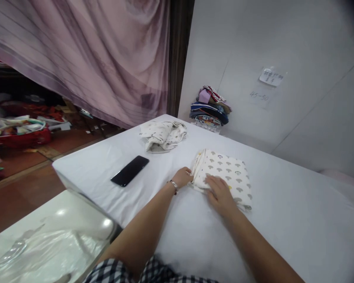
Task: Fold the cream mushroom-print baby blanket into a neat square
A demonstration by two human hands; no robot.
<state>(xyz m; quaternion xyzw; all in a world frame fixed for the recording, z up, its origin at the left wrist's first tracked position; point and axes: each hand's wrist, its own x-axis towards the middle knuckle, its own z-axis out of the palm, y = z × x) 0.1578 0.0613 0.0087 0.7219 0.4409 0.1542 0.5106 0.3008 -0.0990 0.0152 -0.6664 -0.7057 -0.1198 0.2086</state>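
A folded cream cloth with a grey print [228,169] lies on the white-covered table [283,220]. My right hand [221,194] rests flat on its near part, fingers stretched out. My left hand [183,177] is at the cloth's left edge, its fingers curled against or under the fold; a bracelet shows at the wrist. A second cloth of the same print [163,135] lies crumpled farther back on the table, apart from both hands.
A black phone [130,170] lies face up left of my left hand. A pile of folded clothes [210,107] stands against the white wall at the table's far edge. Pink curtain behind; cluttered floor to the left. A glossy white surface sits near left.
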